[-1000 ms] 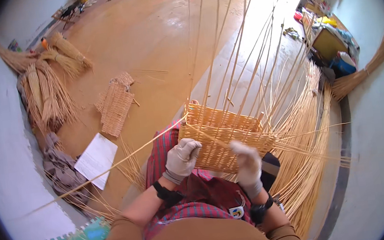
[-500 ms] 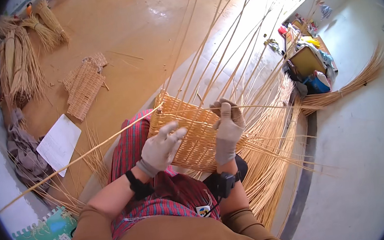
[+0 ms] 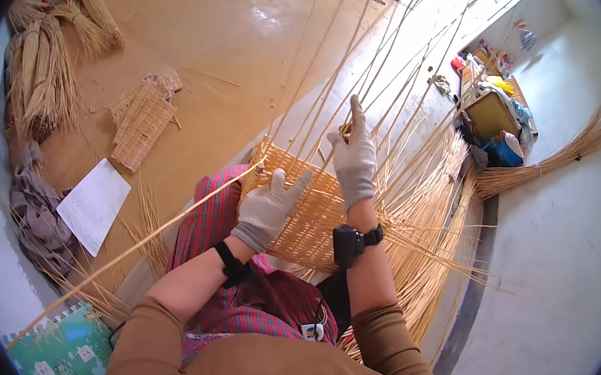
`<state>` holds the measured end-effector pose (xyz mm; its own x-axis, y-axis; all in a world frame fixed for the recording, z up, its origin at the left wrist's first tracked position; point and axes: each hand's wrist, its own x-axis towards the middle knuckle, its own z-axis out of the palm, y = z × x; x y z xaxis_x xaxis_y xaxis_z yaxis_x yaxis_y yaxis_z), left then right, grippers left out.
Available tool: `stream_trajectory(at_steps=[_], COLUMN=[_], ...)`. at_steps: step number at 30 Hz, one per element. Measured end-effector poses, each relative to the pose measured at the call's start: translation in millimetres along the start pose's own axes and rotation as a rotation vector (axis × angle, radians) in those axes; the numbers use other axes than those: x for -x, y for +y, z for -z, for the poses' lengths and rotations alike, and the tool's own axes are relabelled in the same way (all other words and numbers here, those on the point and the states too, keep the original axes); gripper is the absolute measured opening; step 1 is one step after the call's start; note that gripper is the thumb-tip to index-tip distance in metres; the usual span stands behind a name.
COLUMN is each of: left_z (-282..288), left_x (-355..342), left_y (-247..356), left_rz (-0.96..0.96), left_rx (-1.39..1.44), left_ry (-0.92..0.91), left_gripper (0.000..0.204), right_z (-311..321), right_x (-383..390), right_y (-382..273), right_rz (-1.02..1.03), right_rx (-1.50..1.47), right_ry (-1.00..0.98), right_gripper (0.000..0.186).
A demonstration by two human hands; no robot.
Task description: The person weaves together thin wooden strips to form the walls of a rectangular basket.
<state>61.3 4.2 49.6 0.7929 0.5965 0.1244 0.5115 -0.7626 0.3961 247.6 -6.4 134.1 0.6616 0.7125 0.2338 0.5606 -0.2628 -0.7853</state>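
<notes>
one woven basket [image 3: 308,223], on the person's lap [image 3: 205,231]; one long strand [image 3: 123,257] leading off left. left hand [image 3: 268,212], gloved, spread against the basket's side. right hand [image 3: 354,158], gloved, raised, one finger extended; grip: cannot tell. on the floor [image 3: 210,42]: woven panel [image 3: 140,129], white sheet [image 3: 95,206], both leftward.

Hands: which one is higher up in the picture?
The right hand: its extended finger points toward the picture's top, while the left hand sits lower, fingers pointing rightward by the basket.
</notes>
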Motion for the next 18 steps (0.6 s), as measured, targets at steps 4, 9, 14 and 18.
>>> stream_trajectory(at_steps=[4, 9, 14, 18], left_z=[-0.7, -9.9, -15.4, -22.3], left_x=[-3.8, 7.5, 9.4, 15.8], left_y=[7.8, 2.8, 2.4, 28.5], left_rz=[-0.115, -0.145, -0.133, -0.164], left_rx=[-0.104, -0.277, -0.108, -0.151], left_ry=[0.122, 0.286, 0.276, 0.400], left_gripper=[0.076, 0.070, 0.068, 0.062], right_z=[3.8, -17.9, 31.9, 43.7], right_x=[-18.6, -10.2, 87.7, 149.0], right_y=[34.0, 29.2, 76.4, 118.2], right_rz=[0.275, -0.067, -0.038, -0.152], right_rx=[0.057, 0.210, -0.648, -0.609], right_ry=[0.220, 0.103, 0.355, 0.424], right_gripper=[0.090, 0.098, 0.055, 0.031])
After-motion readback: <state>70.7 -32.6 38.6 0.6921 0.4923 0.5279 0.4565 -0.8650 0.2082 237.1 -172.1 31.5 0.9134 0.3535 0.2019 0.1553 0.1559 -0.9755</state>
